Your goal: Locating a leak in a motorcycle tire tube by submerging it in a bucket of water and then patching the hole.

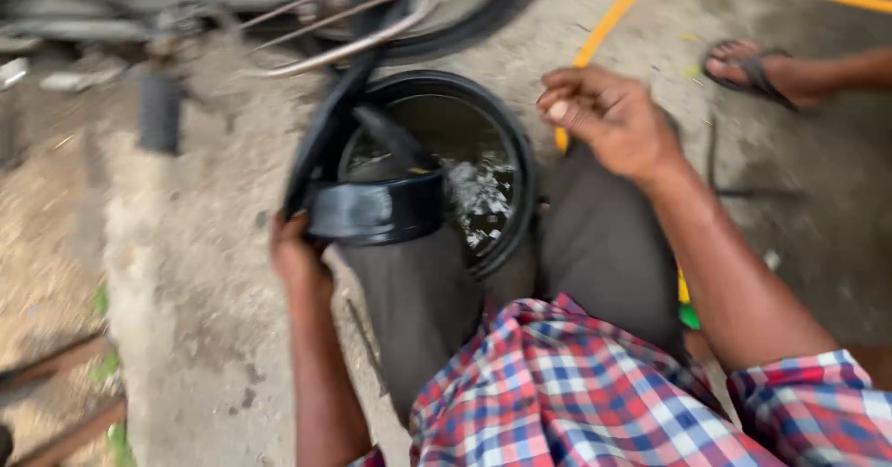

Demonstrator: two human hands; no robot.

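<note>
My left hand point(295, 253) is clamped on a wet black rubber tube point(372, 209), part of it dipped in the black tub point(520, 151) of water between my knees. My right hand point(609, 118) hangs loosely curled above the tub's rim, holding nothing. A yellow hose point(609, 23) crosses the concrete behind; someone's sandalled foot point(757, 69) stands near.

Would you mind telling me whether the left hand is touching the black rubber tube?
Touching: the head view shows the left hand gripping the black rubber tube beside the basin.

Rough concrete ground point(214, 272) in daylight, a yellow hose point(609, 23) lying across it.
</note>
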